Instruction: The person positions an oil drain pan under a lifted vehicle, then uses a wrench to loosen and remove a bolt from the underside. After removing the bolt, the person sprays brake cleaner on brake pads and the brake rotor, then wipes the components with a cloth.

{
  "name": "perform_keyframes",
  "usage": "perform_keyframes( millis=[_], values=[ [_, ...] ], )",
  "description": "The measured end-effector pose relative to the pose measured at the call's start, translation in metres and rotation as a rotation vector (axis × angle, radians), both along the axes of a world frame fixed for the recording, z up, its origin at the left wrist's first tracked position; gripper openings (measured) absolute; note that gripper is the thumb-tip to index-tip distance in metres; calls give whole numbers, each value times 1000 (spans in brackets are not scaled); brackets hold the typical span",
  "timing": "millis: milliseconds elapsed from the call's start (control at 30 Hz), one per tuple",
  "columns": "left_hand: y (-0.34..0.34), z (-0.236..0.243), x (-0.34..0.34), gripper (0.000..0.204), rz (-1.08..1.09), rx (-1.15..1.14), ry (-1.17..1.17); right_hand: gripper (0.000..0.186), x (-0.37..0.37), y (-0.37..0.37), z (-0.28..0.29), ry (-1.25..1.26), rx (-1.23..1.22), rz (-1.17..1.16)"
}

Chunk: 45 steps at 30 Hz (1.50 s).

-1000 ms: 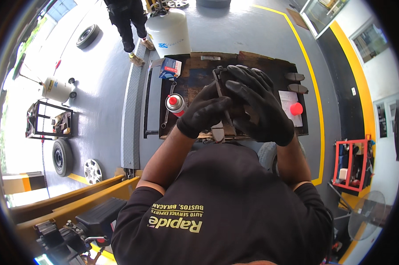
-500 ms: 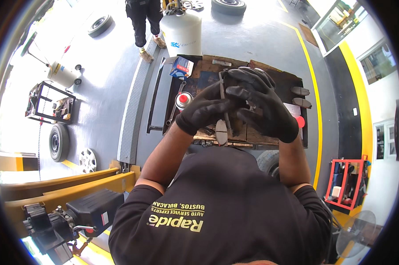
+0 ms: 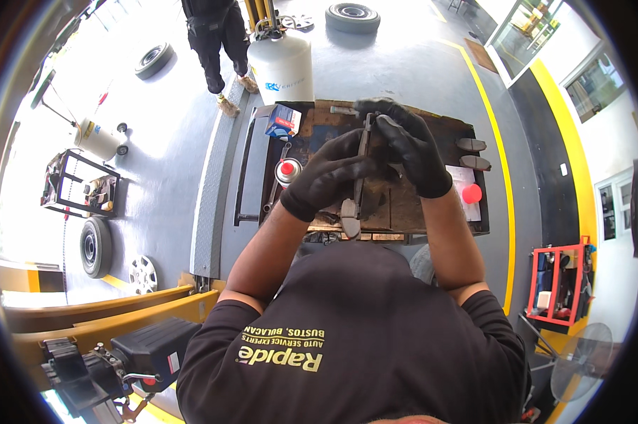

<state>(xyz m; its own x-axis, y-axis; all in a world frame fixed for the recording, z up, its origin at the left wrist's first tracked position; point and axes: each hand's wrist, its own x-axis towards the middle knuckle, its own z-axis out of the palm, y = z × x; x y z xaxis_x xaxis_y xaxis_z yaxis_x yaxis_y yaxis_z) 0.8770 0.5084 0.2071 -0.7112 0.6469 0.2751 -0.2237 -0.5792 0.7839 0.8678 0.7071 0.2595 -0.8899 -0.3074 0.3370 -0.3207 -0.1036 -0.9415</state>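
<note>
Above the workbench, a long narrow dark metal part is held nearly upright in the picture, seen edge-on; its exact kind does not show. My left hand, in a black glove, grips its left side with the fingers against it. At its far end, my gloved right hand closes on it with thumb and fingers. A grey brake pad lies at the bench's near edge, below the part's lower end. Two more brake pads rest at the bench's right side.
On the wooden-topped workbench are a spray can with a red top, wrenches, a blue box, and a red round cap on paper. Behind stands a white tank, beside another person's legs.
My right hand has shifted left and turned, its fingers drawing in on the metal part's far end. My left hand stays on the part. The view has shifted slightly.
</note>
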Motion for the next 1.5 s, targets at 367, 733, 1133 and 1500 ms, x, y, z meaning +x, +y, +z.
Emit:
perform_keyframes(
  millis=[367,733,1133,1500],
  values=[
    [-10,12,0,64,-60,-12,-5,28,3,2,-5,-57,-93,100],
    [-28,-31,-5,67,149,64,-137,30,-49,19,-38,-4,-285,-64],
    [-58,-98,12,56,450,-227,-475,35,-59,20,-315,377,1166,-473],
    [-50,-90,15,71,444,-86,-504,12,-80,16,-270,345,1022,-589]
  ],
)
